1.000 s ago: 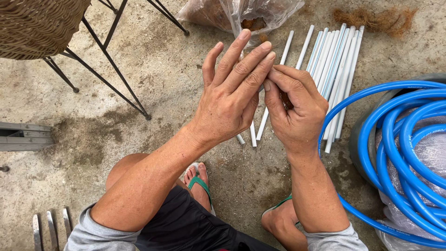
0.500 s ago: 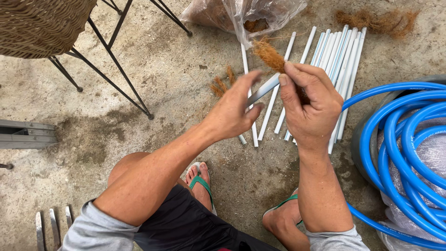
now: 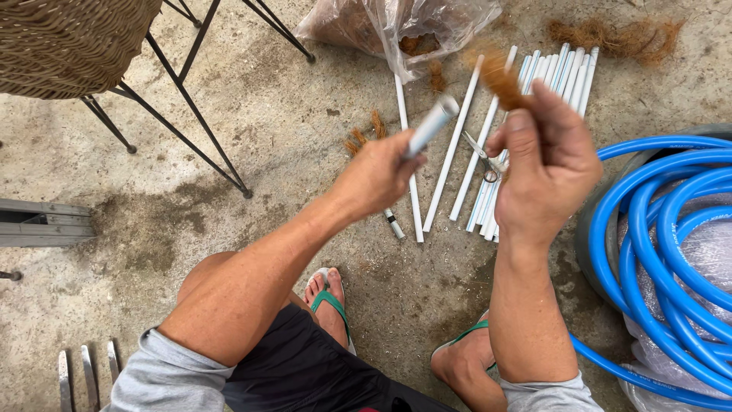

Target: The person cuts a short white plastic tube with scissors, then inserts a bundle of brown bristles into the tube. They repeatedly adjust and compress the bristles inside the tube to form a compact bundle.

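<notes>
The short white tube (image 3: 429,126) is clamped in the left hand (image 3: 377,179), with its free end pointing up and away from the person, above the concrete floor (image 3: 305,130). The right hand (image 3: 545,168) is closed on a tuft of brown fibre (image 3: 499,76), pinched between thumb and fingers just beside the tube's end but not touching it. Below the hands, a row of long white tubes (image 3: 534,99) lies on the floor, with small scissors (image 3: 484,160) on them. A clear plastic bag of fibre (image 3: 396,23) lies at the far edge. A coiled blue hose (image 3: 663,229) is at the right edge, a wicker stool (image 3: 76,46) at the far left corner.
</notes>
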